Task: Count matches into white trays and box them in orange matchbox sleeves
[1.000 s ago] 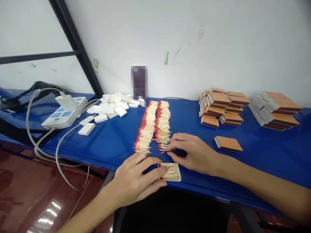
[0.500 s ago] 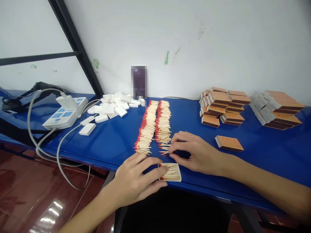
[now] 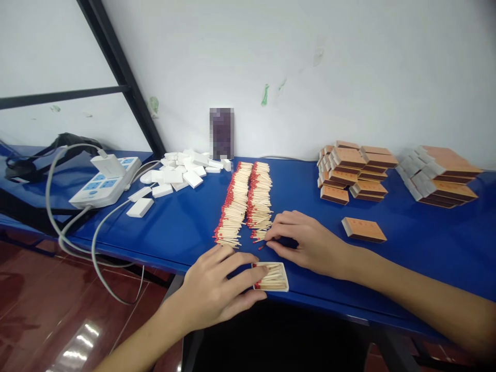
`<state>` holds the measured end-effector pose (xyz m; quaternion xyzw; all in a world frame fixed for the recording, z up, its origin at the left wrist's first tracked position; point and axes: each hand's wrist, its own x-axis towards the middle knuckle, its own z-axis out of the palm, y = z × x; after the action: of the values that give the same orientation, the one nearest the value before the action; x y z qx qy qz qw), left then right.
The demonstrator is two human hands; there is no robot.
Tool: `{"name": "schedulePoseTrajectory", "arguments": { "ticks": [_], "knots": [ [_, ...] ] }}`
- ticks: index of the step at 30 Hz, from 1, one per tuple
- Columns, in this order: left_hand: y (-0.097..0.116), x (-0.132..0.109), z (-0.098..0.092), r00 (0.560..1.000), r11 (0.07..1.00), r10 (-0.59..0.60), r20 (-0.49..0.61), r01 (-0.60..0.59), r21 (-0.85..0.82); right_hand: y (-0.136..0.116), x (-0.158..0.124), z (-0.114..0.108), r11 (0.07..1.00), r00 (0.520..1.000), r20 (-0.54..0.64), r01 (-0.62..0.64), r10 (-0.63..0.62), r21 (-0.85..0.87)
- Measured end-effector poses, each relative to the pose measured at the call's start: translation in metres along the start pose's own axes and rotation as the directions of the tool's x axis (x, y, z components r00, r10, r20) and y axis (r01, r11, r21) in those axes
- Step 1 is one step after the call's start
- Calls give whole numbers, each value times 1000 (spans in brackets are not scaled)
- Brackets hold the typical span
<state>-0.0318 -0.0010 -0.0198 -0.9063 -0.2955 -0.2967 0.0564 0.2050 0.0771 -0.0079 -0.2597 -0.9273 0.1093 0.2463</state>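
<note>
At the table's front edge, an open white matchbox tray [image 3: 285, 277] lies flat, with red-headed matches [image 3: 273, 281] in it. My left hand [image 3: 222, 287] grips its left end, one finger over the match heads and the thumb by the near side. Just behind the tray, my right hand [image 3: 300, 240] has thumb and forefinger closed in a pinch on a match [image 3: 262, 247], whose red head pokes out leftwards. That match is at the near end of the right row of loose matches [image 3: 260, 196]. The left row of matches [image 3: 234, 206] runs alongside, heads to the left.
Stacked matchboxes [image 3: 351, 157] stand at the back right, with another matchbox stack [image 3: 449, 160] further right. A single matchbox [image 3: 364, 229] lies by my right forearm. White blocks [image 3: 182, 168], a pixelated dark upright object [image 3: 222, 133] and a power strip [image 3: 106, 181] with cables are leftwards.
My right hand has shifted slightly left, and the match in its pinch now sits apart from the few beside it. My left hand and the tray have stayed put.
</note>
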Motion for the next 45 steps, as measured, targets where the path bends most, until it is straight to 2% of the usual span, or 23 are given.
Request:
{"name": "schedulePoseTrajectory", "arguments": {
  "ticks": [9,15,22,26,33,37,41,45],
  "knots": [
    [0,1,1,1000,1000,-4,7,4,-8,-4,2,-1,999,999,16,-35,34,16],
    [-1,-1,1,1000,1000,-10,10,10,-11,-8,1,-3,995,994,73,-80,76,59],
    [2,1,1,995,995,-102,10,102,-6,-9,3,-7,993,996,37,-81,78,86],
    [4,1,0,992,992,-125,35,124,14,-4,2,-6,996,997,1,-78,78,38],
    [5,4,-2,986,988,-127,103,118,96,-1,2,-3,992,989,73,-127,125,20],
    [6,5,-1,984,983,-122,128,102,149,-1,2,-2,993,990,82,-109,112,-35],
    [7,5,1,986,984,-125,113,108,142,-4,4,-1,992,992,43,-117,119,-48],
    [7,3,4,991,988,-134,17,133,83,-9,9,0,987,988,16,-155,155,-30]
  ]
}}
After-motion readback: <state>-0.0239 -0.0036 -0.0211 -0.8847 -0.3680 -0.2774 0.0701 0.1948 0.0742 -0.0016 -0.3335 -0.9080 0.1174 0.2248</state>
